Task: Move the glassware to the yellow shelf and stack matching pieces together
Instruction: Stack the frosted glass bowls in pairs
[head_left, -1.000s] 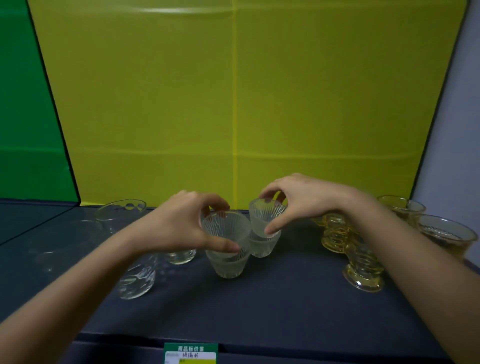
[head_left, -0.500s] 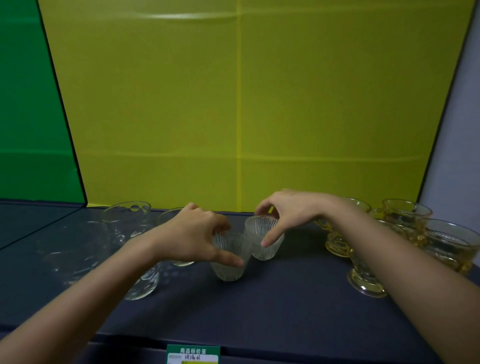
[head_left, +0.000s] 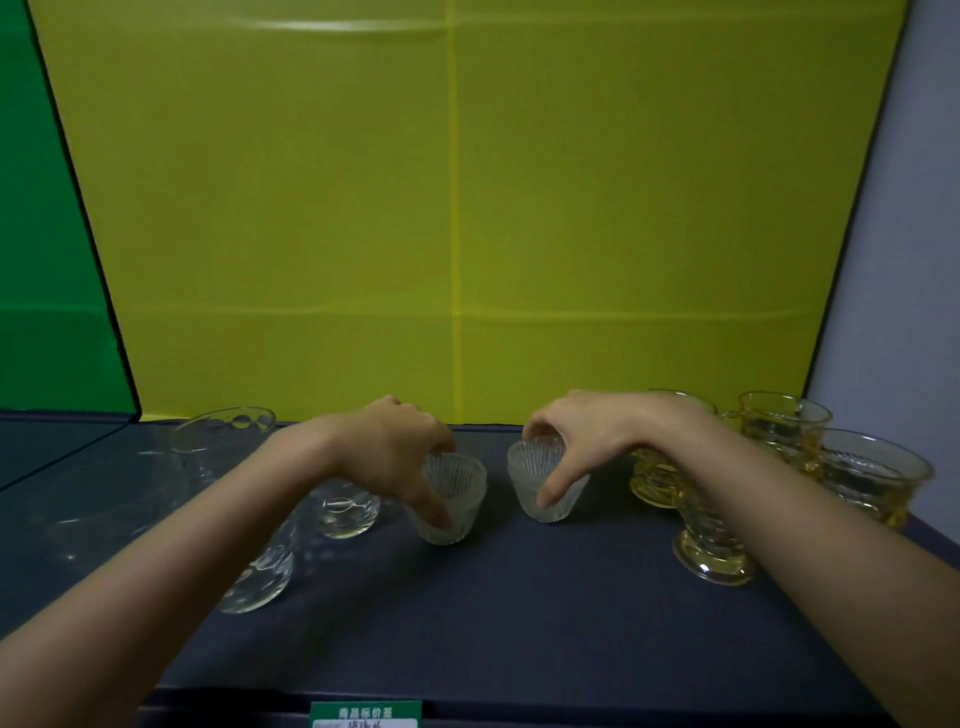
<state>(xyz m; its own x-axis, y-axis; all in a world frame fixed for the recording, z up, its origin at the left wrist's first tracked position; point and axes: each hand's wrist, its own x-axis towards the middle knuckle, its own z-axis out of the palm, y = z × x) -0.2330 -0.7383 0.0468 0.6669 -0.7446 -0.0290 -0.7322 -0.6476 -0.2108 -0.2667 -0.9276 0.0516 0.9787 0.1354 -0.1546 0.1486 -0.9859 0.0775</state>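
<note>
Left fingers (head_left: 434, 512): clamped around a ribbed frosted cup, thumb low on its near side, the other fingers over the far rim.
Right fingers (head_left: 551, 493): gripping a second ribbed cup the same way, thumb stretched down its front wall, the rest curled over the back rim.
Left hand (head_left: 395, 452): came in from the lower left, palm down over its cup.
Right hand (head_left: 587, 436): came in from the lower right, palm down over its cup.
Left cup (head_left: 457, 501): stood upright on the shelf; a second rim line showed just below the top one, so it looked like two nested pieces, though that was hard to confirm.
Right cup (head_left: 540, 483): stood upright just beside the left cup, a narrow gap between them.
Shelf (head_left: 519, 613): dark surface in front of a yellow back panel (head_left: 452, 208).
Clear glasses (head_left: 345, 509): grouped left of the left forearm, one of them lying tilted (head_left: 260, 577).
Amber glasses (head_left: 714, 545): clustered at the right, partly behind the right forearm.
Price tag (head_left: 366, 714): green, on the shelf's front edge.
</note>
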